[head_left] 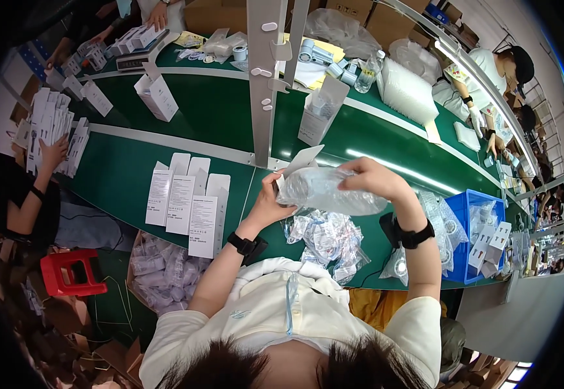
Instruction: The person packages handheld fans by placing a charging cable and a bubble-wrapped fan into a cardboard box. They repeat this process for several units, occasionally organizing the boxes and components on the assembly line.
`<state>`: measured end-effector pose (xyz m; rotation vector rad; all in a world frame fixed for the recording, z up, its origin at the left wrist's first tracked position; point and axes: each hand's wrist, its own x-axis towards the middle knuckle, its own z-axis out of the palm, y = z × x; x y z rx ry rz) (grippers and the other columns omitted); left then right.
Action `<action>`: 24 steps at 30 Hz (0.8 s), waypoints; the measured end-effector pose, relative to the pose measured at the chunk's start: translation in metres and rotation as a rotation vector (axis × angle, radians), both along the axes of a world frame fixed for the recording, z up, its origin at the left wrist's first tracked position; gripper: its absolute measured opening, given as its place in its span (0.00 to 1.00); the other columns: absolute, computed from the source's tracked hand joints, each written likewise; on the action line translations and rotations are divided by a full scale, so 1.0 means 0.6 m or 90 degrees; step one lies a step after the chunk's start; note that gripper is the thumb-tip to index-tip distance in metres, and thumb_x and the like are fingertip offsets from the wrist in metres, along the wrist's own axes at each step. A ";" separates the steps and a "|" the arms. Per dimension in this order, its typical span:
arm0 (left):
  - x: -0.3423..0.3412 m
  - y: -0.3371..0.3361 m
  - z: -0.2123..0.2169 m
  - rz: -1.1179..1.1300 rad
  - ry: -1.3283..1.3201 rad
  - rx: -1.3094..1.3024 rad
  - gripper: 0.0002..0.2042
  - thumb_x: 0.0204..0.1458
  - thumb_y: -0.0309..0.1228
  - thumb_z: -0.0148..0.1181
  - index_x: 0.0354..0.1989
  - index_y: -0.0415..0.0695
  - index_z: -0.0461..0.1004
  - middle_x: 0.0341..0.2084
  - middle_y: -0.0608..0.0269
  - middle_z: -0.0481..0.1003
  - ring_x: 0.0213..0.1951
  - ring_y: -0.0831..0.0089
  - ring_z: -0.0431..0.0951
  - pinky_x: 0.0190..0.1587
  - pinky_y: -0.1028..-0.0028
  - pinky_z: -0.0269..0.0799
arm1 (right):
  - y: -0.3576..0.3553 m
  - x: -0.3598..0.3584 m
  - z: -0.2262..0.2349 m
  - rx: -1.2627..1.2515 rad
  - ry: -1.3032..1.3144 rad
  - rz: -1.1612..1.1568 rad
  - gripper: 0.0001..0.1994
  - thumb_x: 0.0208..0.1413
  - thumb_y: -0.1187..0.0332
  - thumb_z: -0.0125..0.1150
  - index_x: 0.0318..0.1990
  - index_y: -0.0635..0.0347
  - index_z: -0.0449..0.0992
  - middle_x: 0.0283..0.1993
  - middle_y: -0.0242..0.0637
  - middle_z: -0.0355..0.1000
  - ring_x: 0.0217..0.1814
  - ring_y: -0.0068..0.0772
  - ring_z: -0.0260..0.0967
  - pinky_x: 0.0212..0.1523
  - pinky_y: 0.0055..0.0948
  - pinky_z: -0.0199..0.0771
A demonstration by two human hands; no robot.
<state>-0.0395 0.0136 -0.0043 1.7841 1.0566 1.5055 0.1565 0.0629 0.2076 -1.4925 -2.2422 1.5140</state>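
My left hand (pixel 269 202) is wrapped round a white carton (pixel 303 159) whose flap stands open; most of the carton is hidden behind a clear bubble-wrap pouch. My right hand (pixel 374 177) grips the bubble-wrap pouch (pixel 324 189) from above. One end of the pouch is at the carton's mouth, and something pale shows inside it. Whether that end is within the carton, I cannot tell. Below the pouch, a heap of small clear bags with white and blue contents (pixel 330 240) lies on the green table. Left of my left hand, several white cartons (pixel 205 223) lie in a row with flaps open.
A blue crate (pixel 464 240) with cartons and bags stands at the right, beside bubble-wrapped items (pixel 435 227). Below the table's left edge sits a box of wrapped items (pixel 162 269). A metal post (pixel 261 84) rises ahead. Co-workers' hands (pixel 54 154) handle cartons at left. A conveyor belt (pixel 210 110) runs beyond.
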 end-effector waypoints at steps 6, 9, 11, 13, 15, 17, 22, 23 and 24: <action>-0.016 -0.011 -0.007 0.016 0.022 -0.068 0.42 0.28 0.28 0.71 0.48 0.46 0.43 0.49 0.51 0.55 0.52 0.60 0.61 0.53 0.65 0.59 | 0.061 -0.080 -0.002 0.137 -0.178 0.073 0.18 0.36 0.62 0.59 0.33 0.69 0.75 0.24 0.36 0.71 0.27 0.23 0.65 0.30 0.23 0.63; -0.025 -0.017 -0.015 0.024 0.018 -0.093 0.42 0.28 0.28 0.71 0.48 0.46 0.43 0.49 0.51 0.55 0.52 0.60 0.60 0.53 0.66 0.59 | 0.078 -0.093 0.004 0.134 -0.184 0.092 0.18 0.36 0.61 0.59 0.31 0.69 0.75 0.23 0.37 0.71 0.26 0.24 0.66 0.30 0.24 0.64; -0.030 -0.016 -0.017 0.032 0.015 -0.079 0.42 0.28 0.28 0.71 0.48 0.46 0.43 0.49 0.52 0.54 0.52 0.60 0.60 0.53 0.66 0.58 | 0.094 -0.094 0.005 0.135 -0.188 0.104 0.18 0.36 0.61 0.59 0.30 0.69 0.75 0.23 0.37 0.71 0.26 0.25 0.66 0.29 0.24 0.64; -0.034 -0.021 -0.016 0.035 0.010 -0.081 0.43 0.28 0.28 0.71 0.48 0.46 0.42 0.49 0.51 0.54 0.52 0.60 0.60 0.53 0.66 0.58 | 0.110 -0.072 0.002 0.084 -0.077 0.027 0.17 0.36 0.61 0.59 0.28 0.70 0.75 0.21 0.37 0.70 0.24 0.26 0.66 0.29 0.25 0.65; -0.038 -0.023 -0.015 0.036 -0.001 -0.079 0.43 0.28 0.27 0.71 0.49 0.47 0.42 0.50 0.51 0.54 0.52 0.60 0.61 0.53 0.66 0.58 | 0.115 -0.063 -0.002 0.057 -0.023 -0.012 0.17 0.35 0.61 0.59 0.27 0.70 0.75 0.20 0.36 0.70 0.24 0.26 0.66 0.29 0.25 0.65; -0.034 -0.021 -0.020 0.029 -0.004 -0.078 0.43 0.28 0.27 0.71 0.48 0.47 0.42 0.50 0.50 0.54 0.52 0.60 0.61 0.53 0.65 0.58 | 0.115 -0.061 -0.002 0.051 -0.047 0.016 0.17 0.35 0.60 0.58 0.27 0.69 0.76 0.20 0.40 0.70 0.23 0.31 0.67 0.29 0.26 0.67; -0.005 -0.009 -0.023 -0.022 -0.031 -0.056 0.43 0.28 0.26 0.71 0.47 0.48 0.42 0.53 0.49 0.53 0.54 0.60 0.60 0.55 0.65 0.57 | 0.051 -0.102 -0.001 0.270 -0.258 0.095 0.17 0.36 0.59 0.57 0.26 0.66 0.76 0.22 0.46 0.71 0.25 0.42 0.70 0.30 0.31 0.69; -0.001 -0.008 -0.022 -0.041 -0.041 -0.046 0.42 0.28 0.26 0.71 0.47 0.48 0.42 0.53 0.48 0.53 0.54 0.59 0.60 0.55 0.65 0.57 | 0.034 -0.118 -0.003 0.266 -0.258 0.092 0.17 0.36 0.59 0.57 0.26 0.66 0.76 0.22 0.46 0.71 0.25 0.42 0.70 0.30 0.31 0.69; -0.003 -0.007 -0.020 -0.045 -0.040 -0.049 0.42 0.28 0.26 0.71 0.47 0.48 0.42 0.53 0.48 0.53 0.54 0.59 0.60 0.55 0.65 0.57 | 0.018 -0.136 -0.006 0.316 -0.336 0.125 0.16 0.36 0.59 0.57 0.26 0.65 0.77 0.24 0.48 0.72 0.27 0.45 0.71 0.32 0.32 0.71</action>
